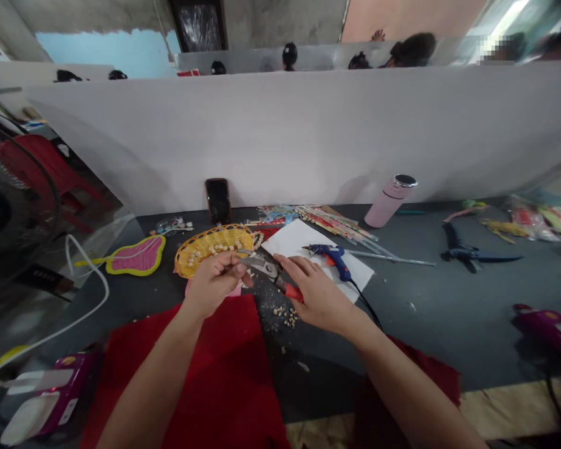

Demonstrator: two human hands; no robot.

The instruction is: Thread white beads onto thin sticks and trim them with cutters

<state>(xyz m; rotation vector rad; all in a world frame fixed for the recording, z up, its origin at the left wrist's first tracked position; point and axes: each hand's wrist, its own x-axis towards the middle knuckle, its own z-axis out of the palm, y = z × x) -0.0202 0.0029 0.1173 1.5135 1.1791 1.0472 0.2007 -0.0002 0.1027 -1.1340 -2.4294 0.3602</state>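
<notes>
The hand tool with grey metal jaws and red-coated handles [275, 279] is held up over the worktop [425, 299], between the two hands. Its long axis slants: the handles sit at the right hand [320, 296], and the metal end points away to the left, its tip reaching the fingertips of the left hand [217, 282]. The right hand is the nearer to the handles and holds them, the fingers laid along the tool; the left is the nearer to the tip, thumb and fingers drawn close together beside it. Whether the left pinches a small piece there or only touches the metal, I cannot tell. The metal looks dull, darker round the pivot.

Below the tool, small pale bead-like pieces [287, 317] lie scattered on the dark grey worktop. Just beyond the left hand is a yellow woven oval basket [234, 234] with similar pieces in it. A red cloth [229, 368] spreads beneath the left forearm. Beyond the right hand, a blue glue gun [334, 254] lies on white paper [290, 240].
</notes>
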